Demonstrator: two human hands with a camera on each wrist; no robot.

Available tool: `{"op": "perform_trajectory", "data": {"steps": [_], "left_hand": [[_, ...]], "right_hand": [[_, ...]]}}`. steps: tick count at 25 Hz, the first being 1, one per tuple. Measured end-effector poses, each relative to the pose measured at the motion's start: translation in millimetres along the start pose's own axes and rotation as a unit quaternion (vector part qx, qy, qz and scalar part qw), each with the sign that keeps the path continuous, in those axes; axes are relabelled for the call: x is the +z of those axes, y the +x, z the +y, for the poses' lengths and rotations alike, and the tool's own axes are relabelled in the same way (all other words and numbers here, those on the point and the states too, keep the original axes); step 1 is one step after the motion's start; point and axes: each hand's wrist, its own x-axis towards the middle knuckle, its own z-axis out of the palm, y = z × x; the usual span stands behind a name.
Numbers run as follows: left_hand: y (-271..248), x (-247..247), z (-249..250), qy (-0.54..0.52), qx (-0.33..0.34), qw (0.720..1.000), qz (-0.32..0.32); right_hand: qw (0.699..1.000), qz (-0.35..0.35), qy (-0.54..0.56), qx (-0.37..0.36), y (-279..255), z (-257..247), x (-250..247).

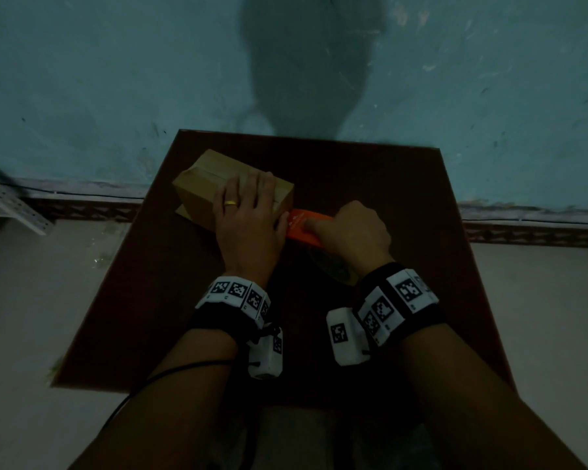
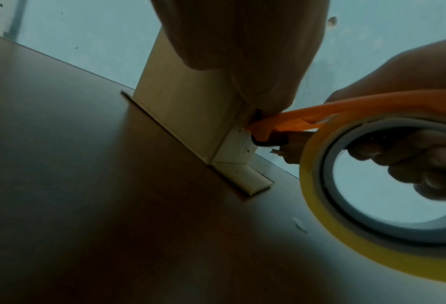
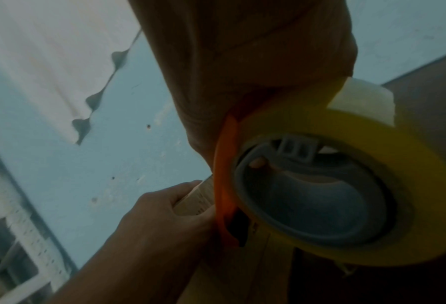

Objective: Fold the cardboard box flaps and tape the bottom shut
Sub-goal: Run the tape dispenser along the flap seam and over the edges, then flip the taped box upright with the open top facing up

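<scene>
A small cardboard box (image 1: pixel 197 188) stands on the brown table (image 1: pixel 387 184), its folded flaps facing up. My left hand (image 1: pixel 248 212) lies flat across the top, fingers straight, thumb down the box's right end face. My right hand (image 1: pixel 353 232) grips an orange tape dispenser (image 1: pixel 304 227) whose front end touches that end face beside the thumb. In the left wrist view the dispenser's nose (image 2: pixel 268 125) meets the box (image 2: pixel 185 98), and the yellow tape roll (image 2: pixel 346 246) hangs close by. The right wrist view shows the roll (image 3: pixel 372 127) and my left hand (image 3: pixel 159 216) on the box (image 3: pixel 198 197).
The box's lower flaps (image 2: pixel 240 176) splay outward on the tabletop. A teal wall (image 1: pixel 116 79) rises just behind the table. A perforated metal rack (image 1: pixel 11 201) stands at the far left on the pale floor (image 1: pixel 31 300).
</scene>
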Motion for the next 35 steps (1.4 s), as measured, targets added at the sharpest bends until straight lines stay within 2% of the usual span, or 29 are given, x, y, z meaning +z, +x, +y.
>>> {"op": "perform_trajectory", "data": {"steps": [5,7,10,13,18,21,24,26,30,32,35], "left_hand": [[-2.7,-0.4,5.0,-0.001,0.003,1.0,-0.008],[-3.4,-1.2,6.9,-0.001,-0.002,1.0,-0.017],[0.9,-1.4,4.3,-0.016,-0.005,1.0,-0.018],[2.8,-2.6,2.1,-0.018,-0.009,0.999,-0.04],[6.0,-11.8,3.9,-0.066,-0.02,0.994,-0.086],[11.0,-23.9,2.7,-0.158,-0.064,0.981,-0.097],[18.3,-41.2,0.9,-0.262,-0.135,0.953,-0.07],[22.5,-48.9,-3.9,-0.273,-0.171,0.946,-0.042],[26.2,-49.4,-15.0,-0.218,-0.197,0.955,-0.025],[28.9,-48.8,-23.0,-0.203,-0.215,0.955,-0.007],[30.6,-48.3,-36.1,-0.214,-0.27,0.939,0.001]], "right_hand": [[0.997,-0.071,0.018,0.018,-0.1,2.9,2.1],[0.997,-0.075,0.005,0.009,-2.2,-0.4,7.7],[0.999,-0.04,-0.012,0.0,-3.0,-1.8,4.3],[0.999,-0.015,-0.013,0.031,2.1,6.1,-10.7],[0.992,0.115,-0.045,0.014,9.7,39.1,-32.6],[0.983,0.145,-0.106,-0.033,15.5,61.2,-28.6],[0.978,0.167,-0.123,-0.026,23.3,75.6,-22.0],[0.977,0.179,-0.112,-0.007,25.9,76.9,-21.5],[0.965,0.227,-0.132,-0.01,20.3,65.2,-27.3],[0.975,0.204,-0.086,-0.036,19.2,52.1,-25.6],[0.985,0.127,0.048,-0.111,12.8,32.8,-10.6]]}}
